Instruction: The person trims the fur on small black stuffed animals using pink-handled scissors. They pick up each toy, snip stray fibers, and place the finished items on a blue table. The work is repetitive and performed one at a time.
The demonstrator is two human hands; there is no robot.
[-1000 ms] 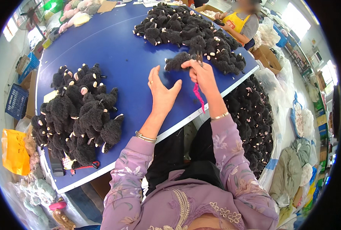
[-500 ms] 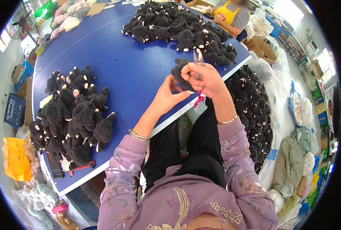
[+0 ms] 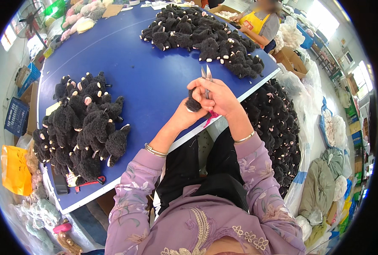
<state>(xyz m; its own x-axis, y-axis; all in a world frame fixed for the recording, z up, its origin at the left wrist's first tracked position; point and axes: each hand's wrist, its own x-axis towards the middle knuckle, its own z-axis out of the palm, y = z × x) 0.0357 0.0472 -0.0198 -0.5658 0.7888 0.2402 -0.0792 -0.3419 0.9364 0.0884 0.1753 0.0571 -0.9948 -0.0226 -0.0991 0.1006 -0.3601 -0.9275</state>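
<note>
Head view. The left hand (image 3: 188,115) is closed around a small black plush toy (image 3: 194,104), held above the near edge of the blue table (image 3: 155,80). The right hand (image 3: 218,97) grips small metal scissors (image 3: 206,75), blades pointing up and nearly closed, just beside the toy. Trimming is best done with the toy held firm and only the blade tips used near the plush. A pile of black toys (image 3: 80,123) lies to the left, another heap (image 3: 203,36) across the table.
</note>
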